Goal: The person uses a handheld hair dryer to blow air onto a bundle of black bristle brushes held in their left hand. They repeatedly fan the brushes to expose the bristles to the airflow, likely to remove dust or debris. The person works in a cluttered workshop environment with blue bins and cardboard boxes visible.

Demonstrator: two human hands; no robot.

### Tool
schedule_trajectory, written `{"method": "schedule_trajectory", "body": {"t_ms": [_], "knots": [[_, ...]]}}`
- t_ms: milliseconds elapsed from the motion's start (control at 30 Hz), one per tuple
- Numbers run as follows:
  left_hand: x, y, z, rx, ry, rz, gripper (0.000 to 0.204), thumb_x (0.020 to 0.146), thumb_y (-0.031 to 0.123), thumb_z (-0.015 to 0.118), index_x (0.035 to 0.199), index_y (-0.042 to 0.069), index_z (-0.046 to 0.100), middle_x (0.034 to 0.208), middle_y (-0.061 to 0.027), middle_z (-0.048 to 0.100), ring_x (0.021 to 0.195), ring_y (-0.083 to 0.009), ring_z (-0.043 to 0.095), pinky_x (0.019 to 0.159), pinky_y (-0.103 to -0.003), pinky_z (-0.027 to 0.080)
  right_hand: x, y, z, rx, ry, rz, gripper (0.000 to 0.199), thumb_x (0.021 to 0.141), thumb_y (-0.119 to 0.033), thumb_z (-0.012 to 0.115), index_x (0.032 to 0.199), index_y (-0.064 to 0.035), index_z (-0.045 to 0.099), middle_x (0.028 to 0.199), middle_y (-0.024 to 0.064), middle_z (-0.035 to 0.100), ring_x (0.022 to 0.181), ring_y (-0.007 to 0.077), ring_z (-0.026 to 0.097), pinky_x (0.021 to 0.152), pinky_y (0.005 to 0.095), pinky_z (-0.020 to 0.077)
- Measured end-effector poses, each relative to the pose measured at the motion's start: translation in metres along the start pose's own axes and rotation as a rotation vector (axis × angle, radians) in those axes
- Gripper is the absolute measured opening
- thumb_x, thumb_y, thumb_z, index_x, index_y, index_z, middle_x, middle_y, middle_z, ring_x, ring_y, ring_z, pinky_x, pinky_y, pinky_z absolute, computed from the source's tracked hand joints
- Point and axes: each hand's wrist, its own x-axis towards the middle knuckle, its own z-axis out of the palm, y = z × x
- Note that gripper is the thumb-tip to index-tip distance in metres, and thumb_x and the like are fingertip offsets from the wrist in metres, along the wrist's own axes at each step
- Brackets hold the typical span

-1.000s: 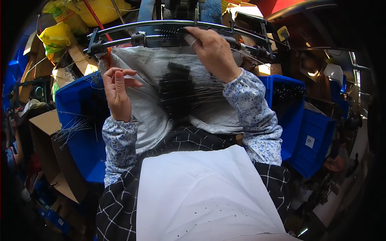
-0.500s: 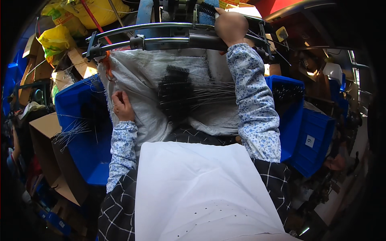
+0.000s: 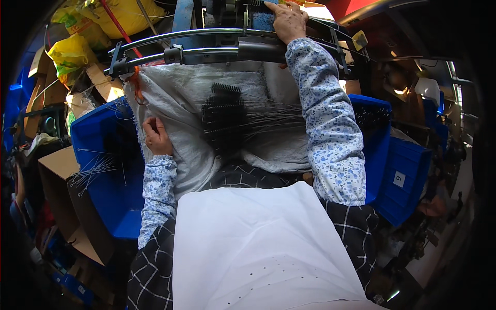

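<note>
My right hand (image 3: 289,21) reaches up to the machine at the top, its index finger stretched left and the other fingers curled. It seems to grip a wire-handled brush; black bristles (image 3: 253,3) show just past the fingertip, and a thin wire trails right behind the hand. Loosely closed, my left hand (image 3: 156,136) rests on the white cloth (image 3: 181,98) over my lap, with nothing visible in it. Between my arms lies a bundle of black bristle brushes (image 3: 225,116), their wire stems (image 3: 276,118) pointing right and passing under my right forearm.
Curved metal rails (image 3: 206,52) cross in front of the machine. A blue bin (image 3: 124,219) with wire stems stands at left, beside a cardboard box (image 3: 62,165). More blue bins (image 3: 403,181) stand at right, one holding dark brushes. Yellow bags (image 3: 72,54) lie at far left.
My right hand has moved slightly up and left along the machine, and the bristles beside it have shifted the same way. My left hand and the brush bundle have stayed put.
</note>
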Motion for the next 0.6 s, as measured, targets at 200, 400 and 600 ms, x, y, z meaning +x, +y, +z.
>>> {"method": "schedule_trajectory", "body": {"t_ms": [200, 400, 600], "knots": [[-0.001, -0.003, -0.004, 0.026, 0.0, -0.015, 0.021, 0.085, 0.021, 0.045, 0.091, 0.001, 0.047, 0.075, -0.0122, 0.057, 0.067, -0.0204, 0.058, 0.061, -0.029, 0.044, -0.023, 0.013, 0.008, -0.09, 0.028, 0.149, 0.041, 0.077, -0.029, 0.048, 0.115, -0.0145, 0.046, 0.112, 0.0106, 0.048, 0.108, 0.0288, 0.036, 0.086, 0.05, 0.0256], [-0.002, -0.001, -0.002, 0.034, -0.005, -0.025, 0.021, 0.085, 0.021, 0.045, 0.091, 0.0, 0.047, 0.075, -0.0124, 0.057, 0.067, -0.021, 0.058, 0.061, -0.03, 0.044, -0.026, 0.01, 0.012, 0.136, 0.079, 0.204, 0.04, 0.073, -0.021, 0.054, 0.109, -0.0051, 0.05, 0.101, 0.0152, 0.055, 0.093, 0.0282, 0.053, 0.081, 0.038, 0.04], [-0.001, 0.0, -0.003, 0.012, 0.011, -0.028, 0.02, 0.085, 0.021, 0.046, 0.09, 0.001, 0.047, 0.074, -0.0126, 0.057, 0.066, -0.0217, 0.058, 0.059, -0.03, 0.044, -0.018, -0.013, 0.014, 0.176, 0.125, 0.155, 0.038, 0.073, -0.019, 0.053, 0.107, -0.001, 0.051, 0.099, 0.0168, 0.055, 0.092, 0.0295, 0.053, 0.082, 0.0367, 0.0399]]}}
